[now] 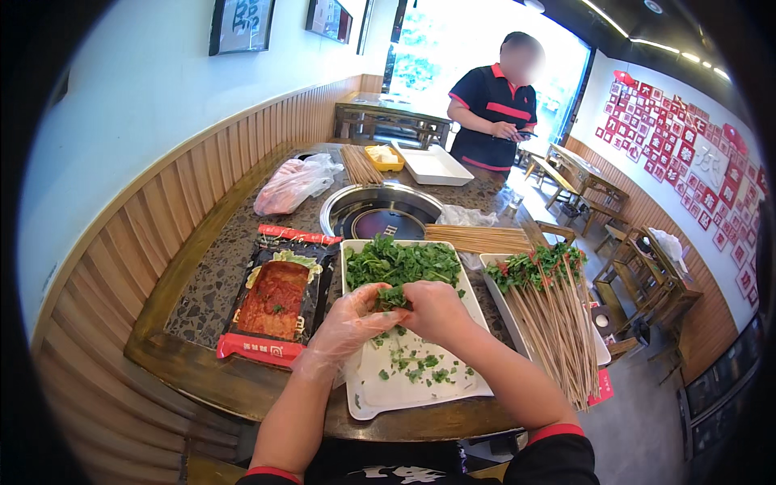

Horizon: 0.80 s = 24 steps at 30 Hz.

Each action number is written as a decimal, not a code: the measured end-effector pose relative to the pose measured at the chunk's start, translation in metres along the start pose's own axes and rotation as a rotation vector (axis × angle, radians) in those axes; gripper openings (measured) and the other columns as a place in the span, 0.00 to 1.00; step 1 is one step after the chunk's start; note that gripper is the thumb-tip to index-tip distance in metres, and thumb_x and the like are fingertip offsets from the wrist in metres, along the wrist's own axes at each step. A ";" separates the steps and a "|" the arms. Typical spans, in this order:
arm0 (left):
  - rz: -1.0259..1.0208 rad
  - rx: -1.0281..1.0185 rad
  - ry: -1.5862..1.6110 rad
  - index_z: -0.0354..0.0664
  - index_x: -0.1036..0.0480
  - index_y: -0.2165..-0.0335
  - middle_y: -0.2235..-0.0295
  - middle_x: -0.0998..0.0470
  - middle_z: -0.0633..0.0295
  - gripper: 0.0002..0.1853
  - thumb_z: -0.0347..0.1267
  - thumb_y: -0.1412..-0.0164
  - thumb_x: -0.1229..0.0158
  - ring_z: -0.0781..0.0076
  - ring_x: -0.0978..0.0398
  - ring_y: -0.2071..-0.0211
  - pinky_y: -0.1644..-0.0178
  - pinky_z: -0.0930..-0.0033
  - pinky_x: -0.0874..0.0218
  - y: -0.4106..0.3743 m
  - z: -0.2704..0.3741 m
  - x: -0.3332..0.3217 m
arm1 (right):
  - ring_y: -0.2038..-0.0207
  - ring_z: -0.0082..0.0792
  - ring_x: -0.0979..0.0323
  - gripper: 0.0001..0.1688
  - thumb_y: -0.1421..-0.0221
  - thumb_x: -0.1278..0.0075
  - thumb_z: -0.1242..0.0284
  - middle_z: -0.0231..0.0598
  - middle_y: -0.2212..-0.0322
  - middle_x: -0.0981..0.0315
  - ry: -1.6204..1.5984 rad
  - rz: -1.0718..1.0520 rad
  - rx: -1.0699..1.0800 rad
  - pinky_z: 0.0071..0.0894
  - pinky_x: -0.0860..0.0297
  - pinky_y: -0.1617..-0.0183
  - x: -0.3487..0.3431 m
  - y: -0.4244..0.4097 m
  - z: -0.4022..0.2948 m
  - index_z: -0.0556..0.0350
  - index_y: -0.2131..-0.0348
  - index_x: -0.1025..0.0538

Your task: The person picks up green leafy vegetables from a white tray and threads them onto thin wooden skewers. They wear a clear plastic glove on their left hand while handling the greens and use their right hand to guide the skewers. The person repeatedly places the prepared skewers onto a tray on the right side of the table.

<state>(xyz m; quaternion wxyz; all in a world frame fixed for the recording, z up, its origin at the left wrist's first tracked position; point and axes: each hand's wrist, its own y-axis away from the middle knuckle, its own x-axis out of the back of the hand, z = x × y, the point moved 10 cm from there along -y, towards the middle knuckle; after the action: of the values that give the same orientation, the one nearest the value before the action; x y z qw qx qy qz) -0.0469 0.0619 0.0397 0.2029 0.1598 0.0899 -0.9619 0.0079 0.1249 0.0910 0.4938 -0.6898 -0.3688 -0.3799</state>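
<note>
My left hand, in a thin clear plastic glove, and my bare right hand meet over a white tray. Between them they hold a small bunch of green leaves that looks like cilantro. My fingers hide part of the bunch. A heap of the same leafy greens fills the far half of the tray, and loose leaf bits lie scattered on its near half. To the right, a second white tray holds many wooden skewers with greens and red bits at their far ends.
Left of the tray lies a black and red food packet. Beyond are a round built-in hot-pot cooker, loose skewers, a plastic bag of pinkish food, a yellow container and a white tray. A person stands behind, holding a phone.
</note>
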 end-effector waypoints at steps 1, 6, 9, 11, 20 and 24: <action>0.012 -0.016 -0.050 0.34 0.33 0.58 0.68 0.27 0.62 0.19 0.24 0.52 0.43 0.81 0.31 0.69 0.64 0.79 0.39 -0.001 0.001 0.001 | 0.74 0.49 0.31 0.13 0.63 0.45 0.68 0.47 0.80 0.31 -0.004 0.005 0.002 0.42 0.34 0.70 -0.002 0.001 -0.003 0.60 0.80 0.30; 0.032 -0.095 -0.087 0.33 0.34 0.59 0.70 0.28 0.64 0.18 0.25 0.51 0.42 0.83 0.32 0.72 0.68 0.81 0.39 -0.007 -0.006 0.014 | 0.73 0.48 0.31 0.10 0.60 0.48 0.70 0.46 0.79 0.32 -0.165 -0.064 0.010 0.41 0.35 0.69 -0.004 0.005 -0.009 0.59 0.78 0.31; 0.040 -0.125 -0.127 0.32 0.35 0.59 0.72 0.30 0.66 0.18 0.26 0.50 0.42 0.85 0.33 0.74 0.71 0.83 0.40 -0.010 -0.011 0.021 | 0.75 0.48 0.33 0.06 0.57 0.53 0.76 0.46 0.80 0.34 -0.292 -0.071 0.040 0.37 0.36 0.71 -0.003 0.005 -0.012 0.61 0.75 0.31; 0.039 -0.126 -0.090 0.32 0.35 0.60 0.73 0.30 0.67 0.18 0.25 0.51 0.42 0.85 0.34 0.74 0.71 0.83 0.40 -0.010 -0.011 0.021 | 0.73 0.48 0.33 0.07 0.56 0.54 0.77 0.47 0.78 0.34 -0.295 -0.033 0.088 0.37 0.36 0.70 -0.002 0.005 -0.016 0.62 0.72 0.31; 0.119 -0.204 -0.064 0.34 0.31 0.65 0.76 0.29 0.67 0.09 0.23 0.48 0.44 0.85 0.34 0.77 0.74 0.83 0.41 -0.012 -0.005 0.028 | 0.72 0.32 0.31 0.18 0.55 0.57 0.84 0.39 0.74 0.32 -0.379 -0.016 0.192 0.25 0.34 0.68 0.007 0.010 -0.026 0.61 0.61 0.30; 0.243 -0.166 0.106 0.36 0.31 0.65 0.73 0.28 0.63 0.09 0.22 0.49 0.44 0.81 0.33 0.78 0.74 0.81 0.40 -0.009 -0.004 0.047 | 0.67 0.17 0.34 0.16 0.47 0.57 0.81 0.29 0.66 0.31 -0.916 0.246 -0.202 0.16 0.36 0.65 0.021 0.007 0.024 0.60 0.57 0.30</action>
<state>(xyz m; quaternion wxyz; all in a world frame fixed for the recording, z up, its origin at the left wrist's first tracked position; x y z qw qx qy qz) -0.0899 0.0539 0.0206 0.3251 0.2028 0.1595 -0.9098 0.0267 0.1493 0.1015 0.2525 -0.8691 -0.4252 -0.0097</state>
